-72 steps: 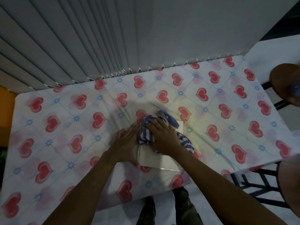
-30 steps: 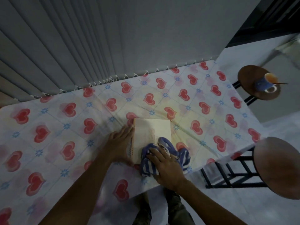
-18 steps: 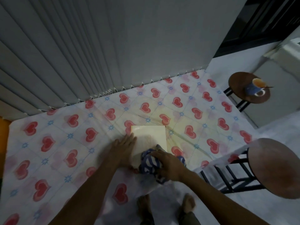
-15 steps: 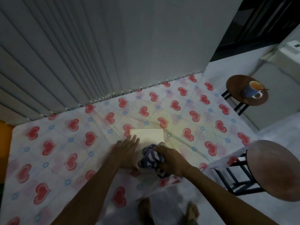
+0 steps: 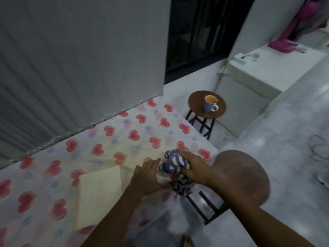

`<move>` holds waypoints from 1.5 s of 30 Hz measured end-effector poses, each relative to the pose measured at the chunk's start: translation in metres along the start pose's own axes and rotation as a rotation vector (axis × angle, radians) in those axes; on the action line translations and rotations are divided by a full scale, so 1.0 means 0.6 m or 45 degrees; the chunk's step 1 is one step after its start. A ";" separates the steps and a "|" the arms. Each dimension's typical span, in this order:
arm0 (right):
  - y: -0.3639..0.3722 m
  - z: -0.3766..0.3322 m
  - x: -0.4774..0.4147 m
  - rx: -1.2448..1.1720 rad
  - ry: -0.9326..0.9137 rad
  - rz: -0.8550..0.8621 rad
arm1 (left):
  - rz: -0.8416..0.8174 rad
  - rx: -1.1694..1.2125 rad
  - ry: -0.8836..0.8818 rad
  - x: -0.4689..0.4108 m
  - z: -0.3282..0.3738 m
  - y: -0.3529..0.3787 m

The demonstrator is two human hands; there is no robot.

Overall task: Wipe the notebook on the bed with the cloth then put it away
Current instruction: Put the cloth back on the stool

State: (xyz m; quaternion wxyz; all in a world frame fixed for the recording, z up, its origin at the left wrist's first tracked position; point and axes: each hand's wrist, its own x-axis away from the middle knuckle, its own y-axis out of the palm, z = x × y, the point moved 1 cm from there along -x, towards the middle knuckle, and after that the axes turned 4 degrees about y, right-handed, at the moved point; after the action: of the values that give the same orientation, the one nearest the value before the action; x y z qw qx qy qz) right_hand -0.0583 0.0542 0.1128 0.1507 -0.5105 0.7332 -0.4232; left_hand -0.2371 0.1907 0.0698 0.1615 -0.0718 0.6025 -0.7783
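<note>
The cream notebook point(image 5: 99, 195) lies flat on the heart-patterned bed sheet point(image 5: 110, 139), left of both hands. My right hand point(image 5: 194, 168) is closed on the bunched blue-and-white striped cloth point(image 5: 171, 163) near the bed's right corner, off the notebook. Part of the cloth hangs below that hand. My left hand point(image 5: 147, 175) rests flat on the sheet with fingers apart, its fingertips touching the cloth's left side. The left forearm crosses the notebook's near right corner.
A round wooden stool point(image 5: 240, 177) stands just right of the bed corner, under my right wrist. A farther small stool point(image 5: 195, 100) carries a blue mug point(image 5: 210, 104). A white cabinet point(image 5: 263, 75) is at the back right, and grey blinds point(image 5: 53, 68) run behind the bed.
The view has swung right. My right hand has carried the cloth off the notebook toward the bed's right corner. My left hand has left the notebook's edge and followed beside the cloth.
</note>
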 end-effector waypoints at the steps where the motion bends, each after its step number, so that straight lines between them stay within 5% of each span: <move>1: -0.027 0.033 0.011 -0.007 0.036 0.017 | -0.014 0.027 0.024 -0.030 0.032 0.012; 13: -0.222 0.325 0.111 0.145 0.434 0.311 | -0.420 0.314 0.038 -0.262 0.337 0.155; 24: -0.061 0.499 0.098 0.337 0.722 -0.195 | -0.669 0.183 -0.052 -0.275 0.364 0.235; 36: -0.066 0.496 0.085 0.349 0.707 -0.138 | -0.626 0.189 -0.072 -0.286 0.361 0.243; 41: -0.081 0.429 0.035 0.356 0.538 0.075 | -0.503 0.230 -0.220 -0.260 0.315 0.220; 45: -0.073 0.325 -0.040 0.291 0.339 0.038 | -0.402 0.153 -0.425 -0.217 0.241 0.181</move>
State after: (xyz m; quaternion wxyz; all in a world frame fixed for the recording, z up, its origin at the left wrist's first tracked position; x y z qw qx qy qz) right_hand 0.1066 -0.0212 0.0251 0.1154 -0.4185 0.7012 -0.5655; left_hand -0.0531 0.0783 0.0142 0.1390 -0.2830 0.5015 -0.8057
